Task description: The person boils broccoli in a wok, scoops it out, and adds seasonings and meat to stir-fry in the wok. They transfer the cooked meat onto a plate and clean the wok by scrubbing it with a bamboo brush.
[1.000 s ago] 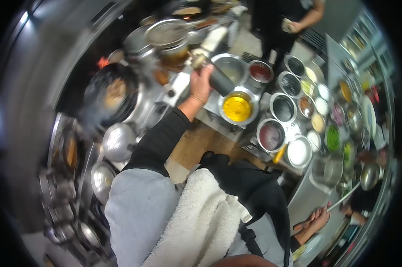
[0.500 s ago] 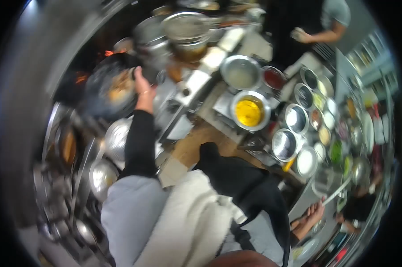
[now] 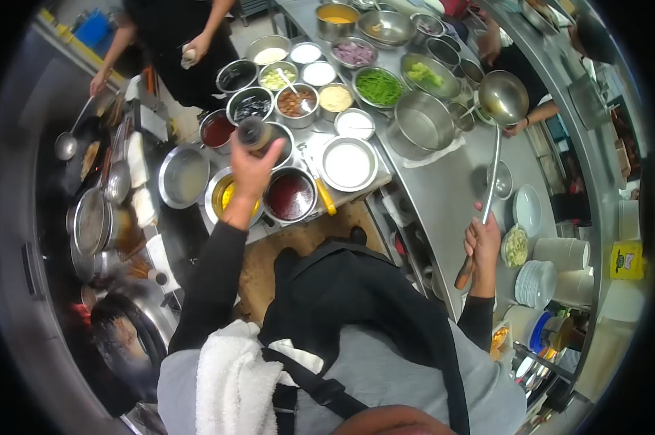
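At far left, a mesh-topped pot, with a dark wok of browned food nearer the body. Next along, a wide pot of cloudy liquid; beyond it, a co-worker's hand around something pale. Then a pan of yellow liquid, partly hidden behind the forearm. Above the pans, left grip narrowed around a dark container; any lettering on it too small to tell. Just beside, a pan of dark red liquid, then a yellow-handled utensil and a pot of white contents.

Farther right, over the metal counter, right grip wrapped around the handle of a long ladle, bowl raised, wooden end jutting below the fist. Past that, stacked white plates. At far right, a yellow packet, printed with marks too small to read.
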Available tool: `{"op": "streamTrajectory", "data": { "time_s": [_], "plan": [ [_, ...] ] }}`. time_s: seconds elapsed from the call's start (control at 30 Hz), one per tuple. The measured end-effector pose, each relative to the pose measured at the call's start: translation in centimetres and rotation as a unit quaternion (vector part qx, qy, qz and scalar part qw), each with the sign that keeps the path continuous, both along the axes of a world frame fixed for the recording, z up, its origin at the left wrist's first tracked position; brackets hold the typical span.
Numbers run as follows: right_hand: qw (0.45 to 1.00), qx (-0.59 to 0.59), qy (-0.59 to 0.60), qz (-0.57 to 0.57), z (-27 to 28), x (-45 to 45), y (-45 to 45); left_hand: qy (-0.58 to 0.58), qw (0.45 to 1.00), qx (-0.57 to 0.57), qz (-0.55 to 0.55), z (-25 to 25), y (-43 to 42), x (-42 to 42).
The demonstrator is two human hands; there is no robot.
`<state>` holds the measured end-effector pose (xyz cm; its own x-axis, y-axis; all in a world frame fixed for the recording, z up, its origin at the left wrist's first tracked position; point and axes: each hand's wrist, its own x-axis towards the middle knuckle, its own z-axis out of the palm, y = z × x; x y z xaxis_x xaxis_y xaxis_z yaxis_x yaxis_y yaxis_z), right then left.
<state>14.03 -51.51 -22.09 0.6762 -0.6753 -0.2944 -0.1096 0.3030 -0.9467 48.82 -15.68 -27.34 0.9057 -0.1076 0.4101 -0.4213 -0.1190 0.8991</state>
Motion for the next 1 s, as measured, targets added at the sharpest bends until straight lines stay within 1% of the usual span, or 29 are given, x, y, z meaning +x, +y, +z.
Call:
{"op": "streamTrajectory", "data": {
  "time_s": [0.07,0.1,0.13,0.17,0.23,0.3,0.33,0.37,0.4,0.43,0.5,0.53,0.57,0.6,0.63,0.7,0.77,0.8,0.87,0.93,0.97,1.0],
  "plan": [
    [0.999,-0.017,0.023,-0.028,-0.2,-1.9,-1.4,0.023,0.999,0.027,-0.003,-0.9,-5.8,1.1],
    [0.999,-0.012,0.023,-0.034,-0.4,-2.5,-2.2,0.038,0.998,0.050,0.004,-2.3,-8.2,2.0],
    [0.999,-0.011,0.031,-0.040,-0.2,-3.3,-2.9,0.056,0.997,0.056,0.017,-4.9,-10.1,3.3],
    [0.998,-0.009,0.039,-0.045,-0.1,-4.0,-3.6,0.056,0.997,0.060,0.011,-6.4,-11.3,3.6],
    [0.998,0.008,0.035,-0.053,-0.3,-5.1,-5.3,0.103,0.981,0.150,0.070,-8.4,-13.6,4.4],
    [0.997,0.025,0.030,-0.063,-0.9,-6.1,-6.6,0.104,0.977,0.170,0.071,-9.9,-14.4,4.6],
    [0.997,0.024,0.041,-0.063,-1.5,-6.2,-7.3,0.085,0.974,0.187,0.093,-10.5,-14.5,4.8],
    [0.996,0.022,0.053,-0.062,-1.7,-6.7,-7.9,0.067,0.970,0.203,0.116,-10.0,-14.8,4.2],
    [0.996,0.026,0.055,-0.066,-1.9,-7.1,-8.4,0.052,0.978,0.171,0.111,-9.4,-14.9,3.8],
    [0.996,0.031,0.052,-0.067,-2.2,-7.4,-8.8,-0.152,0.947,0.241,0.147,-9.1,-14.9,3.9],
    [0.995,0.043,0.050,-0.069,-2.6,-7.7,-9.1,-0.297,0.888,0.340,0.084,-3.2,-16.0,2.6],
    [0.996,0.047,0.045,-0.066,-2.7,-7.5,-9.1,-0.298,0.887,0.344,0.080,-1.3,-16.9,2.1],
    [0.996,0.050,0.039,-0.064,-3.2,-7.0,-9.3,-0.262,0.861,0.430,-0.075,-0.1,-18.4,2.0],
    [0.996,0.053,0.039,-0.067,-3.3,-6.6,-9.1,-0.217,0.806,0.501,-0.227,0.5,-19.5,1.8],
    [0.994,0.066,0.043,-0.077,-3.5,-6.1,-8.8,-0.219,0.804,0.502,-0.229,-0.4,-20.6,2.2],
    [0.992,0.079,0.041,-0.091,-3.6,-5.2,-7.9,-0.206,0.695,0.615,-0.310,-3.4,-22.5,4.3],
    [0.990,0.095,0.037,-0.093,-3.5,-4.9,-6.3,-0.220,0.693,0.604,-0.327,-4.0,-22.7,5.2],
    [0.990,0.097,0.037,-0.099,-3.5,-4.8,-5.3,-0.206,0.686,0.611,-0.337,-4.1,-22.5,5.9],
    [0.990,0.078,0.071,-0.095,-3.1,-4.6,-3.6,-0.195,0.679,0.616,-0.347,-3.0,-21.8,6.6],
    [0.990,0.075,0.069,-0.096,-2.5,-4.3,-1.7,-0.153,0.798,0.506,-0.289,-1.1,-20.5,7.3],
    [0.991,0.071,0.068,-0.094,-2.2,-4.3,-0.9,-0.080,0.806,0.526,-0.260,-0.2,-20.3,8.2],
    [0.991,0.061,0.075,-0.091,-2.1,-4.4,-0.2,-0.059,0.831,0.495,-0.247,-0.4,-19.8,9.3]
  ]
}}
